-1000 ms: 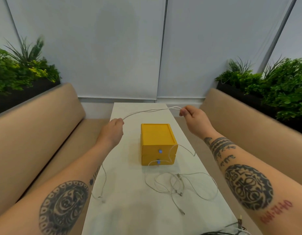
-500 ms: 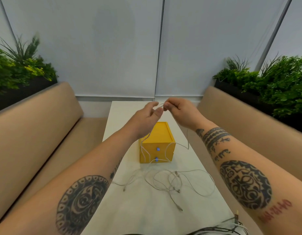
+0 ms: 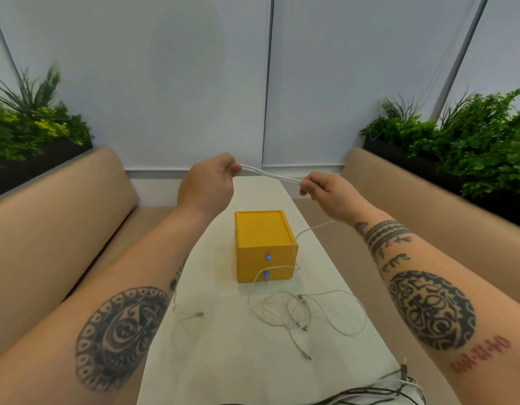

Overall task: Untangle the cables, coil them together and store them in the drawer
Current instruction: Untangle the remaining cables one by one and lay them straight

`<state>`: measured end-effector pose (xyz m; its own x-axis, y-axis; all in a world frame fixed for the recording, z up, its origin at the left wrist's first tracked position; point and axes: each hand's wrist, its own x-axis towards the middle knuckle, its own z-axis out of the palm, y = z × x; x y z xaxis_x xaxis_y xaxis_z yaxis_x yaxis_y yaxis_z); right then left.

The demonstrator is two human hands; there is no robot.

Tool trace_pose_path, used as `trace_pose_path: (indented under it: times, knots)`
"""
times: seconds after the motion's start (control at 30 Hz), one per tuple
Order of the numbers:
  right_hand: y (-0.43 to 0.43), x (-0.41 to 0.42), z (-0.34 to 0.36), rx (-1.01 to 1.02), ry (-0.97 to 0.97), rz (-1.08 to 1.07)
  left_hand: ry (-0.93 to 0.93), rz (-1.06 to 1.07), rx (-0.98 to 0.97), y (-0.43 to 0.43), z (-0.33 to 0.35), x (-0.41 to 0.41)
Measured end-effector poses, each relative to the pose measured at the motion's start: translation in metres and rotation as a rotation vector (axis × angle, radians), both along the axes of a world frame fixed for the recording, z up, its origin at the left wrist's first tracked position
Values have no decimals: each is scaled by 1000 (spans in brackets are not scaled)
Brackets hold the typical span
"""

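L grip (image 3: 206,185): fingers curled tight, pinching a doubled white cable (image 3: 270,174); held up above & behind the box (image 3: 261,238).
R grip (image 3: 326,194): curled too, pinching the same cable; above the box's back-right corner.
Cable: two strands stretched btwn both grips. One strand drops from R grip past the box's right front corner, crosses the lower drawer (image 3: 279,275) and joins the tangle (image 3: 299,314).
Tangle: loose white loops w/ plugs, on the surface (image 3: 223,361) just in front of the box.
Box: yellow, both drawers closed, blue knobs.
Dark cables (image 3: 384,393): well in front of the box, at the surface's near edge.
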<state>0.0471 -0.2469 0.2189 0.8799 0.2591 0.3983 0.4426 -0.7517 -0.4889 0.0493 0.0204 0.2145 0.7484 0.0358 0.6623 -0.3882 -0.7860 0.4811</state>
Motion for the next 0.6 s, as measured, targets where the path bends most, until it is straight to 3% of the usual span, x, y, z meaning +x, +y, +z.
trace_pose_path:
  times: [0.23, 0.4, 0.5, 0.6]
  knots:
    - [-2, -1, 7, 121, -45, -23, 74, -79, 139, 18, -16, 2]
    - [-2, -1, 6, 294, 7, -69, 114, -162, 77, 21, -19, 3]
    - [1, 3, -5, 384, 29, -156, 239, -226, 46, 19, -24, 2]
    - [0, 10, -19, 399, -70, -301, 387, -243, 7, 18, -37, 2]
